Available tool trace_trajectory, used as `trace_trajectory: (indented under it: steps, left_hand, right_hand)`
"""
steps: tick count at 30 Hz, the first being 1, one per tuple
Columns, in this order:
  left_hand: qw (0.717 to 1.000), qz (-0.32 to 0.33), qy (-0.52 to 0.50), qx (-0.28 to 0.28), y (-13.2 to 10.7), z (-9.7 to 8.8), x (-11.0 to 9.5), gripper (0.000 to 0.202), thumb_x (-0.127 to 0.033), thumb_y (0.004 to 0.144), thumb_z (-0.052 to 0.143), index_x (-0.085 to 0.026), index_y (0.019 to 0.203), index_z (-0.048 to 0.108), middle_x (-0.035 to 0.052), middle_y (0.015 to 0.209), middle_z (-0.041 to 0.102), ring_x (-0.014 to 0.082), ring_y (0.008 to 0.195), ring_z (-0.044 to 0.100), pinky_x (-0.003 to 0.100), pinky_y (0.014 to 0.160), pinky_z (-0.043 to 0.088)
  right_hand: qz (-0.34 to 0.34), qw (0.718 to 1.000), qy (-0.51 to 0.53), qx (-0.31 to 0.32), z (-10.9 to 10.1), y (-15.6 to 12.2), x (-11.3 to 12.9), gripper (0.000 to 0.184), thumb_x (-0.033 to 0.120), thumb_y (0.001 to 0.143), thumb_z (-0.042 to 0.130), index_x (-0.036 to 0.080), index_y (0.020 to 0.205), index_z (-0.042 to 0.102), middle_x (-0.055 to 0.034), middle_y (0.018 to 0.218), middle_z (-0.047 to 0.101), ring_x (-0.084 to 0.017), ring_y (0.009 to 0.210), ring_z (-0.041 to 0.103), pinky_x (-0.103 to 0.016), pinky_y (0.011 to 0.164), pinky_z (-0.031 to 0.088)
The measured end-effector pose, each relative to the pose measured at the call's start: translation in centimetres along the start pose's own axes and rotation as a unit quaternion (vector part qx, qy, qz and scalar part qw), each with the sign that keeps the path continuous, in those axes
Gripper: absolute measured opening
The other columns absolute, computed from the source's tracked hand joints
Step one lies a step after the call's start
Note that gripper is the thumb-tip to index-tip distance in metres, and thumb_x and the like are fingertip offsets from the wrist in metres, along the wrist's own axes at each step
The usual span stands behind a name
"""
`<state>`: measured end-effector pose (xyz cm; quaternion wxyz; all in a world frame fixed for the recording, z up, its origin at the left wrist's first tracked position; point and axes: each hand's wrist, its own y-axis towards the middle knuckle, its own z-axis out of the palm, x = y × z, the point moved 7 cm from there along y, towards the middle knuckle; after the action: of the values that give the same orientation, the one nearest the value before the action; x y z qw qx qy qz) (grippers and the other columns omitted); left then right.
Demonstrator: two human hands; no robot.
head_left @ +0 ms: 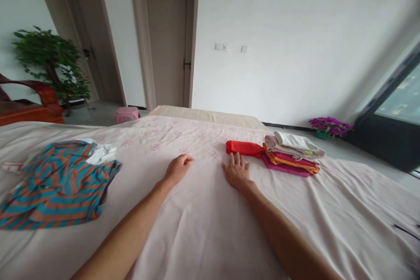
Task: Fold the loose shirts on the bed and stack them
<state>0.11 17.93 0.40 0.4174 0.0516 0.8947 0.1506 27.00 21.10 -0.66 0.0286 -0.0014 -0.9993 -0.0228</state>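
Observation:
My left hand (180, 167) rests on the pale pink bedsheet (200, 210) in the middle, its fingers curled in and nothing seen in them. To its right, my right hand (236, 170) lies flat with fingers spread. Its fingertips reach the near edge of a red folded cloth (246, 148), whose left end is gathered. Just beyond that cloth's right end stands a stack of folded clothes (290, 164) in magenta and orange, topped by a white folded cloth (295, 141). Far to the left, a teal and brown striped garment (62, 183) lies loose and rumpled.
A white cloth (101, 153) lies by the striped garment. Behind the bed are a pink stool (127, 114), a wooden armchair (36, 100) and a leafy plant (54, 61). Purple flowers (330, 127) stand on the floor at right. A dark cable (406, 231) lies at the right edge.

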Motion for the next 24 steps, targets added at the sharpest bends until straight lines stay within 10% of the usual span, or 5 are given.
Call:
trace_trajectory:
  steps: [12, 18, 24]
  left_hand:
    - [0.993, 0.023, 0.110, -0.032, -2.5, -3.2, -0.6, 0.030, -0.005, 0.080, 0.052, -0.022, 0.097, 0.071, 0.0020, 0.105, 0.072, 0.0130, 0.098, 0.066, 0.023, 0.092, 0.048]
    - [0.958, -0.077, 0.207, -0.182, -4.9, -13.7, 2.3, 0.035, -0.014, 0.082, 0.051, -0.017, 0.114, 0.066, 0.0160, 0.123, 0.063, 0.0319, 0.127, 0.049, 0.052, 0.111, 0.032]
    - [0.829, -0.178, 0.339, -0.407, -10.3, -24.9, 4.5, 0.037, -0.026, 0.085, 0.057, -0.020, 0.121, 0.061, 0.0163, 0.147, 0.042, 0.0381, 0.142, 0.023, 0.065, 0.109, 0.020]
  right_hand:
    - [-0.020, 0.999, -0.022, -0.012, 0.1, -1.0, 0.2, 0.070, 0.056, 0.099, 0.021, 0.015, 0.156, 0.025, -0.0183, 0.162, 0.017, -0.033, 0.150, 0.013, -0.057, 0.116, 0.010]
    - [-0.014, 0.999, -0.021, -0.026, 0.1, -0.9, 0.0, 0.069, 0.056, 0.099, 0.023, 0.017, 0.156, 0.027, -0.0165, 0.162, 0.020, -0.030, 0.150, 0.015, -0.055, 0.116, 0.010]
    - [-0.017, 0.999, -0.013, -0.041, 0.0, -1.0, -0.1, 0.067, 0.056, 0.099, 0.025, 0.019, 0.154, 0.030, -0.0152, 0.161, 0.024, -0.029, 0.148, 0.017, -0.054, 0.116, 0.011]
